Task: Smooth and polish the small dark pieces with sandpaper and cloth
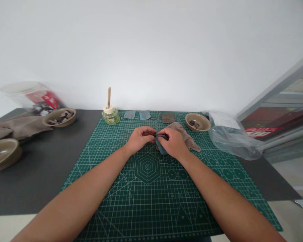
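Observation:
My left hand [141, 137] and my right hand [174, 143] meet above the middle of the green cutting mat [121, 188]. The fingers of my right hand are closed on a small blue-grey sheet [162, 148], which hangs down below them. Thumb and fingers of my left hand pinch together at a small dark piece [155, 134] between the hands, mostly hidden and too small to name. A crumpled brown cloth [189, 139] lies behind and beside my right hand.
Along the mat's back edge stand a yellow-green jar [111, 117] with a wooden stick, two blue-grey squares [144, 115], a brown square [168, 118] and a bowl [198, 122] with small dark pieces. A plastic bag [227, 134] lies right. Leftward are another bowl [59, 117] and cloth [22, 126].

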A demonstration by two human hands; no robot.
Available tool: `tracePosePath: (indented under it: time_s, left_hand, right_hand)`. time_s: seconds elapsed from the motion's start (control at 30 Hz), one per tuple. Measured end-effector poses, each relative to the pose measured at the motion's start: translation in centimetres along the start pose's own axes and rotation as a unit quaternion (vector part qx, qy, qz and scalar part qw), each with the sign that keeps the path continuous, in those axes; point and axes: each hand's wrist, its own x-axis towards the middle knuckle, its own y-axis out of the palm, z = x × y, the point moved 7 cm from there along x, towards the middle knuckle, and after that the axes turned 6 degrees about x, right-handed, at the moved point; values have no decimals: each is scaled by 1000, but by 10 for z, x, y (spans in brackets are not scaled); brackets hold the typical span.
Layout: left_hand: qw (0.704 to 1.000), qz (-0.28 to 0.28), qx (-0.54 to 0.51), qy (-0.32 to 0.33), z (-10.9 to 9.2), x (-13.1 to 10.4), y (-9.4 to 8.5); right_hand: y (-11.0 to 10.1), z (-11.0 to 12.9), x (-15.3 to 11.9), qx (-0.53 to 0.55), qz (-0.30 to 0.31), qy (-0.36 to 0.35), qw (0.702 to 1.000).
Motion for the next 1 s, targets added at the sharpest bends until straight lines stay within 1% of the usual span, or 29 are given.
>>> tracePosePath:
  time_s: [0.13, 0.53, 1.0]
  left_hand:
    - [1000, -1, -13, -3, 1, 0, 0]
    - [1000, -2, -7, -7, 2, 0, -1]
    - [1000, 0, 11, 4, 0, 0, 0]
  right_hand:
    - [0, 0, -1, 6, -6, 0, 1000]
    - [-3, -1, -1, -5, -27, -9, 1000]
    - [0, 2, -1, -17, -8, -19, 1000]
